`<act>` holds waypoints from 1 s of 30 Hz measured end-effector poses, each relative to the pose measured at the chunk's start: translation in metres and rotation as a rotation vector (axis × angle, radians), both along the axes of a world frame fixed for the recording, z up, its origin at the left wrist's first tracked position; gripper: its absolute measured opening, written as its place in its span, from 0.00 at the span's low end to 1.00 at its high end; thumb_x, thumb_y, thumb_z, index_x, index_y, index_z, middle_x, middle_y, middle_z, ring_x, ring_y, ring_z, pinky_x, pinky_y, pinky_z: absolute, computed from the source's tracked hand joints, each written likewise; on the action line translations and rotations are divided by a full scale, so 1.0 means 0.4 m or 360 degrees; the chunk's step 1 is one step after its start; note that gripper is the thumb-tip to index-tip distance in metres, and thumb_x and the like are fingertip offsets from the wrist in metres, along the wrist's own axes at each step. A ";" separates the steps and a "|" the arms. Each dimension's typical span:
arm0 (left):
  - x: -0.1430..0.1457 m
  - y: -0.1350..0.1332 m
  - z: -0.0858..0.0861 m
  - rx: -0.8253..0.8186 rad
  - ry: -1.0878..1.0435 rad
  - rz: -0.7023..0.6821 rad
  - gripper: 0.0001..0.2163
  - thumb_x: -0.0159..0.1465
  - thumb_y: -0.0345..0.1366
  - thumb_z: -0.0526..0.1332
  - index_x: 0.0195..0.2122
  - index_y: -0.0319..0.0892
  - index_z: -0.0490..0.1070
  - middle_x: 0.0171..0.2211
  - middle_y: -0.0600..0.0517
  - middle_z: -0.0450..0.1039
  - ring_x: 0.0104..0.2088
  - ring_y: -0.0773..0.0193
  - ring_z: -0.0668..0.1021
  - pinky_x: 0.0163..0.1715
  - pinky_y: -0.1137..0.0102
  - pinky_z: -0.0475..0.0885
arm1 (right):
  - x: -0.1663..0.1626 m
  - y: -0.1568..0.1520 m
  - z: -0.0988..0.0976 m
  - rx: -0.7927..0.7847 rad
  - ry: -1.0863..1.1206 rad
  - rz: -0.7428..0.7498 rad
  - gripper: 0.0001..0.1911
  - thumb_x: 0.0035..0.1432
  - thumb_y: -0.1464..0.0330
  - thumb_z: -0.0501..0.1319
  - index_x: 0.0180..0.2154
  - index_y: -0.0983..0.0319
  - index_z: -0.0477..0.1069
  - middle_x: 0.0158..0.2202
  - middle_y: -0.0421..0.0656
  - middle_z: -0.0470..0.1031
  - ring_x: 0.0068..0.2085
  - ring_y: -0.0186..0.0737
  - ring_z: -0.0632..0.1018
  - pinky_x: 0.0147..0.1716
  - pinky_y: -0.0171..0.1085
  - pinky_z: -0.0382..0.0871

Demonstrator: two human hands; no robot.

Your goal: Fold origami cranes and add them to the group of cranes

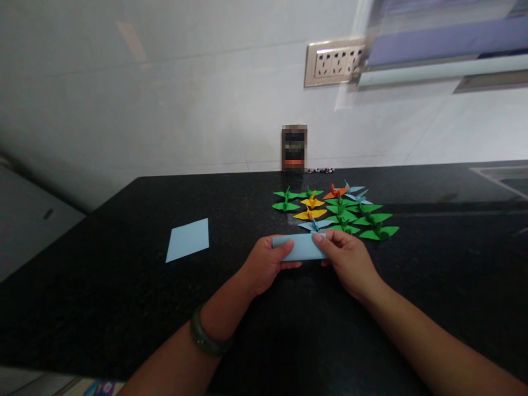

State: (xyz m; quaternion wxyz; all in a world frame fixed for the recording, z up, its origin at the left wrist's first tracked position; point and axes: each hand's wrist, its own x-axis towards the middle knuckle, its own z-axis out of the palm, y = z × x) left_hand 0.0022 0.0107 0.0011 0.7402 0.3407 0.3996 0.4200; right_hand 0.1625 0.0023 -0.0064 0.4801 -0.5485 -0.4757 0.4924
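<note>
A light blue sheet of paper (pixel 303 248), folded into a narrow rectangle, is held level between my two hands above the dark countertop. My left hand (pixel 268 264) grips its left end, thumb on top and fingers underneath. At the right end, my right hand (pixel 348 261) pinches the paper the same way, its thumb near the upper edge. Just beyond the paper sits a light blue paper crane (pixel 315 225), partly hidden by it. Behind stand several more folded cranes, among them a yellow crane (pixel 310 214), an orange crane (pixel 336 192) and a green crane (pixel 379 233).
Another light blue paper sheet (pixel 188 240) lies flat to the left on the black countertop (pixel 124 286). A small box (pixel 294 148), blurred out, leans against the tiled wall beneath a socket panel (pixel 336 63). Beside it lies a small beaded item (pixel 320 170).
</note>
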 end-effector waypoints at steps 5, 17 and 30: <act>-0.002 0.002 -0.006 0.0016 0.0000 -0.0014 0.08 0.54 0.33 0.63 0.33 0.34 0.73 0.30 0.48 0.73 0.30 0.65 0.75 0.27 0.71 0.73 | 0.004 0.003 -0.002 0.0051 -0.0107 0.0028 0.14 0.50 0.57 0.59 0.26 0.62 0.67 0.21 0.38 0.66 0.23 0.33 0.66 0.19 0.32 0.61; -0.003 -0.005 -0.003 0.0447 0.0568 -0.0393 0.11 0.52 0.41 0.62 0.27 0.36 0.73 0.20 0.55 0.66 0.23 0.71 0.68 0.26 0.73 0.66 | 0.021 -0.002 0.019 0.1016 -0.1176 0.0400 0.05 0.56 0.69 0.57 0.29 0.61 0.70 0.29 0.42 0.72 0.34 0.39 0.70 0.36 0.39 0.63; -0.008 -0.008 -0.022 0.0520 0.0676 -0.0212 0.12 0.48 0.41 0.65 0.22 0.35 0.69 0.18 0.57 0.62 0.20 0.74 0.61 0.21 0.75 0.55 | 0.018 -0.011 0.016 0.1225 -0.1316 0.0350 0.07 0.58 0.71 0.53 0.28 0.61 0.65 0.27 0.43 0.68 0.32 0.39 0.68 0.34 0.39 0.63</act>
